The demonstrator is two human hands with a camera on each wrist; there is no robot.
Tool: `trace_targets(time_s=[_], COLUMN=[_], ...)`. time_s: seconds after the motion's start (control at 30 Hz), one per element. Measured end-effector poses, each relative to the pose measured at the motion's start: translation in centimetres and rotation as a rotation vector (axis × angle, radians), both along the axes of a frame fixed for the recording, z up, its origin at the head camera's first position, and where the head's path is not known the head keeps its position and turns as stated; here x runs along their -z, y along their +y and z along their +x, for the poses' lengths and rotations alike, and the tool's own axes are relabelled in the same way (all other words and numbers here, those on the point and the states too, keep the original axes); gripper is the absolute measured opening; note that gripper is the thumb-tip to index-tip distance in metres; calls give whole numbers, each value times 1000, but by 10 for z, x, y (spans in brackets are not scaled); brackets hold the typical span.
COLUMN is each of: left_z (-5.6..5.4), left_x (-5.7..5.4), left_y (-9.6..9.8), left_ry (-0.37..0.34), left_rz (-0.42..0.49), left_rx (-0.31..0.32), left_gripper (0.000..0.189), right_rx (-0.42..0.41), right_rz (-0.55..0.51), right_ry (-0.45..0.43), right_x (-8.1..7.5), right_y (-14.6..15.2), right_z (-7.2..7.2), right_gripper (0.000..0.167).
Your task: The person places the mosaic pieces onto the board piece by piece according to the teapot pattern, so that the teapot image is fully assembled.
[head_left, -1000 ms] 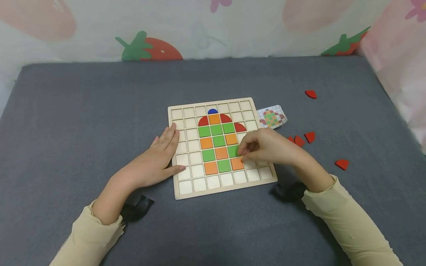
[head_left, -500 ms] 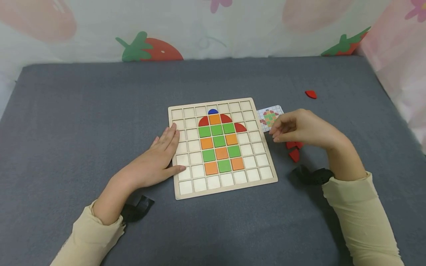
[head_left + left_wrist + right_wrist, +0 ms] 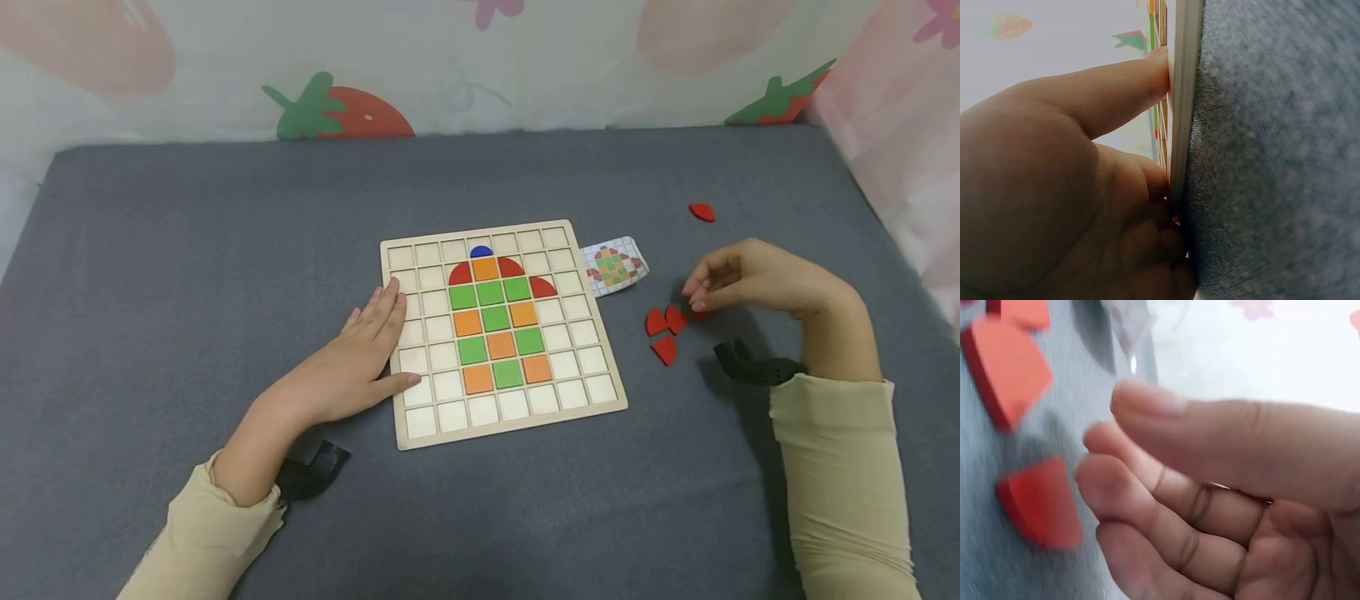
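My left hand [image 3: 352, 362] lies with straight fingers on the left edge of a wooden grid board [image 3: 510, 421]. In the left wrist view, the thumb [image 3: 1116, 87] rests on the board's rim [image 3: 1179, 100]. Green and orange square tiles, red quarter-circle pieces and a blue half-circle piece [image 3: 481, 252] fill part of the grid. My right hand [image 3: 765, 275] hovers at a loose red quarter-circle piece [image 3: 1041, 503], which its fingers partly hide in the head view. Thumb and fingertips are apart in the right wrist view, with nothing between them.
Several red quarter-circle pieces [image 3: 664, 350] lie in a group right of the board. Another red piece [image 3: 702, 212] lies farther back. A pattern card [image 3: 615, 265] pokes out beside the board's right edge. Grey cloth [image 3: 225, 217] covers the table, with a printed curtain [image 3: 540, 75] behind.
My right hand has left the board's right-hand tiles and moved right, past the card, to the loose red pieces. The left hand stays on the board's edge.
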State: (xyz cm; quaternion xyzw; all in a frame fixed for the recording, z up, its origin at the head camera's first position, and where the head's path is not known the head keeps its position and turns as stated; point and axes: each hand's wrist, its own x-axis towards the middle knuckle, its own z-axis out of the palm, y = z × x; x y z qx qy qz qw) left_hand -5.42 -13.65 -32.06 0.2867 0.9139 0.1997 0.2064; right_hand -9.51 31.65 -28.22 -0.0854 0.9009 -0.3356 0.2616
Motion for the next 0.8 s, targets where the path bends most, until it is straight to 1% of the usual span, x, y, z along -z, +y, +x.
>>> trace_targets(time_s=[0.13,0.23,0.37,0.5,0.57,0.7,0.8], left_z=[-1,-1,-1,-1,-1,-1,-1], left_x=[1,2,2,2,2,2,2], left_y=[0,0,0,0,0,1,1], left_ry=[-6,-7,-9,-14,-14,-11,-11], left_rz=[-9,-8,-6,-7,-8,-10,-15], left_rx=[-4,-2,-1,-6,-6,-6,-8], left_gripper=[86,86,86,86,86,86,86], right_rx=[62,87,101,100,103,85,67], right_rz=[58,121,190,197,198,210,182], right_ry=[14,21,-14,-52,-39,31,66], right_x=[1,1,2,5,7,10,11], right_y=[11,15,17,13,9,2,-3], right_z=[0,0,0,-2,-3,-5,-6], right_gripper=[21,21,19,19,18,16,16])
